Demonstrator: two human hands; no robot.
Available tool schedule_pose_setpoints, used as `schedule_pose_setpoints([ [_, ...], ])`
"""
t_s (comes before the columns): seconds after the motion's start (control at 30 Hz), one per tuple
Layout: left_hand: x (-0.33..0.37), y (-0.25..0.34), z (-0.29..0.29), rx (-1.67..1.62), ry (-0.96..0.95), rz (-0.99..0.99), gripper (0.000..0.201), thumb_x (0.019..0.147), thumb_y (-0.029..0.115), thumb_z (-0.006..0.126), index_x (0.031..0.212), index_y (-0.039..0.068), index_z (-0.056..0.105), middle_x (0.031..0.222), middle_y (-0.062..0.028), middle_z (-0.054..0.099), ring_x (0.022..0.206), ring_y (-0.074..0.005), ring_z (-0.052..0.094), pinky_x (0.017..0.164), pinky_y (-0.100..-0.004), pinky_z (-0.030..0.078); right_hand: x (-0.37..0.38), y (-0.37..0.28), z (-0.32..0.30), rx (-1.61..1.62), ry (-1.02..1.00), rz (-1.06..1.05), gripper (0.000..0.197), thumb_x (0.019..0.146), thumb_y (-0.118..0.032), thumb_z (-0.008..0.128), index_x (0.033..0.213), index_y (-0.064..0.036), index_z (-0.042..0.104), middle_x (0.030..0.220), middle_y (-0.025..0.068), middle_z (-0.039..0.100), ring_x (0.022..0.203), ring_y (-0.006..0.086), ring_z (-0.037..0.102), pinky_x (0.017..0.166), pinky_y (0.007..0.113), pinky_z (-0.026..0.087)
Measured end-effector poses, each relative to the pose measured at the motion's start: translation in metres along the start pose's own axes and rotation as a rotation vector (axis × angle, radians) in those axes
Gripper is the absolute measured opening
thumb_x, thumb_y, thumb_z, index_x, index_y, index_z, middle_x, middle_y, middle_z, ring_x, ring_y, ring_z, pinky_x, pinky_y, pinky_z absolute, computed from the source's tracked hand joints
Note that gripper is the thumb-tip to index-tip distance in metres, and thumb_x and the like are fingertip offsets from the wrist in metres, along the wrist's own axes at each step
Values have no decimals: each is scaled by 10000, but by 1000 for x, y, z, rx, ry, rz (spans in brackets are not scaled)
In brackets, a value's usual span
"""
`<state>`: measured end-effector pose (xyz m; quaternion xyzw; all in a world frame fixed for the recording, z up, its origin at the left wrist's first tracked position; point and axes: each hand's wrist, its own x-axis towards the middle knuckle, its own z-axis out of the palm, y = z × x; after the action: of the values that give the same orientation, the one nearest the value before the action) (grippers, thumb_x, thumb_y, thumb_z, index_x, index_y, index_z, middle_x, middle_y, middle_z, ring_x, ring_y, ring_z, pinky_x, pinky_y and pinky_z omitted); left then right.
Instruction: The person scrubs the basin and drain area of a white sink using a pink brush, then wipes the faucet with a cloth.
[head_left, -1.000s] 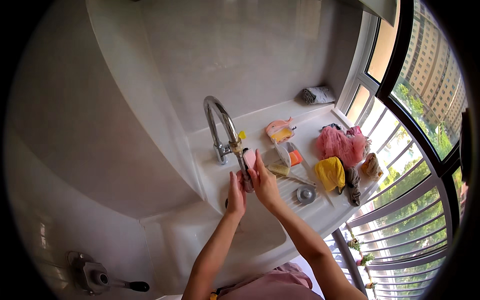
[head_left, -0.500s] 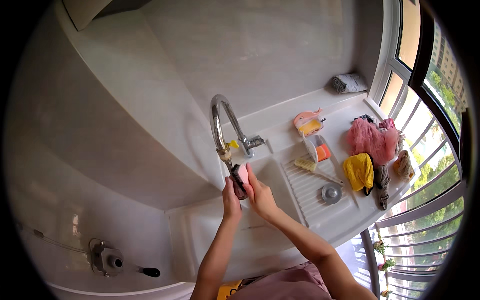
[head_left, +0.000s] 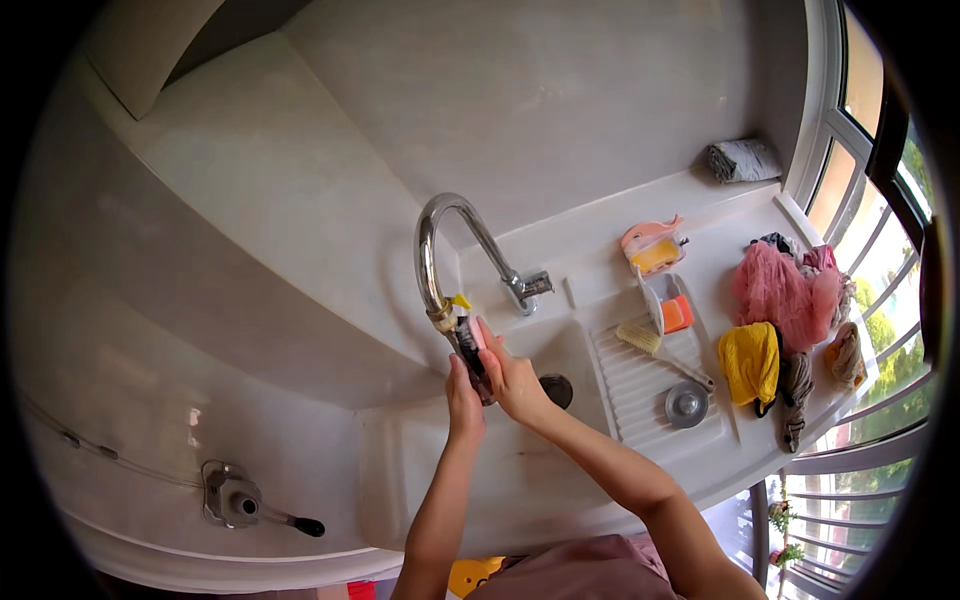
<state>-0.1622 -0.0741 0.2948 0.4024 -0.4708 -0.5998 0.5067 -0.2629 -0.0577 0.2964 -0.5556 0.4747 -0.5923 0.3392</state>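
A curved chrome faucet (head_left: 428,255) with a yellow lever stands over a white sink (head_left: 500,460). Right under its outlet, both hands hold a small pink-and-dark item (head_left: 466,340), tilted, its kind unclear. My left hand (head_left: 464,403) closes on its lower left side. From the right, my right hand (head_left: 514,384) presses against its pink face with fingers together. My palms and fingers hide much of the item. Beside my right hand, the dark round drain (head_left: 556,391) shows in the basin.
On the ribbed washboard (head_left: 640,400) lie a scrub brush (head_left: 640,336) and a metal drain strainer (head_left: 686,404). Soap holders (head_left: 655,250) stand behind. Pink cloth (head_left: 785,295) and yellow cloth (head_left: 749,368) lie at right, near the window railing. A wall crank (head_left: 240,500) juts out at left.
My head view has shifted, so the counter sits farther right. The item is now higher against the faucet outlet, with less of its pink face showing. The drain has come into sight.
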Motion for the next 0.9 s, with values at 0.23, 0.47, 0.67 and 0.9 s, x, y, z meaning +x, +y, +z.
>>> schedule_pose_setpoints([
  [0.23,0,0,-3,35,-45,9,687,983,513,200,1353,-46,349,1321,-171,487,1173,-239,515,1011,-345,381,1,8,0,42,-69,-3,474,993,-288,351,1441,-148,281,760,260,609,653,416,612,637,425,483],
  [0.47,5,11,5,75,-82,16,724,957,568,141,1433,27,211,1340,-223,448,1207,-335,471,1019,-411,382,-2,21,3,176,-46,-107,471,986,-282,366,1437,-167,290,665,247,592,603,450,577,597,443,469],
  [0.67,9,10,6,74,-64,102,739,946,592,144,1432,42,227,1326,-224,454,1205,-340,471,1020,-423,375,6,16,-4,76,-158,-5,489,981,-301,382,1443,-180,274,662,234,602,635,433,599,608,446,477],
  [0.9,5,11,4,66,-92,115,746,938,610,165,1421,49,259,1303,-209,482,1196,-334,476,1031,-420,352,-21,23,-1,17,-92,-77,509,954,-227,456,1430,-128,306,851,241,628,751,413,622,670,402,495],
])
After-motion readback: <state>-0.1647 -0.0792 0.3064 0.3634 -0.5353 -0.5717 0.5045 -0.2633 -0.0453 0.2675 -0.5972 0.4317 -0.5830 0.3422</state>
